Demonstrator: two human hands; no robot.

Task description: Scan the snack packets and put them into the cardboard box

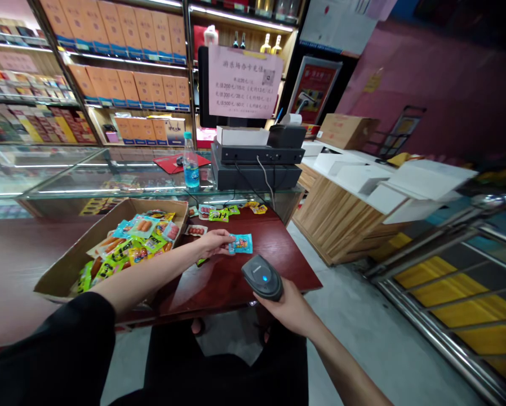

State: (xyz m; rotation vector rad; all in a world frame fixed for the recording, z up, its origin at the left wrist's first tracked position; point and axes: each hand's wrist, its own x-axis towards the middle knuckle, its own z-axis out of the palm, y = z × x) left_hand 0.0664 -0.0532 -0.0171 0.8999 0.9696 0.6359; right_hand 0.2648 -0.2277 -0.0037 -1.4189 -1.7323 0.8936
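Between the fingertips of my left hand (216, 242) is a small blue snack packet (242, 243), held low over the dark red table (278, 248). My right hand (293, 310) is wrapped round a dark grey barcode scanner (262, 276) with a blue light on top; its head points towards the packet. To the left stands an open cardboard box (52, 276) full of packed sausages and green and yellow snack packets (141, 242). My left forearm reaches across this box. Beyond my left hand lie several loose packets (219, 214), and a sausage packet (196, 230) is beside it.
A glass display counter (88, 175) borders the table's far side. On it stand a water bottle (190, 163) and a cash drawer (257, 176) with dangling cables. At the right are a wooden counter (341, 220) and a metal railing (439, 338).
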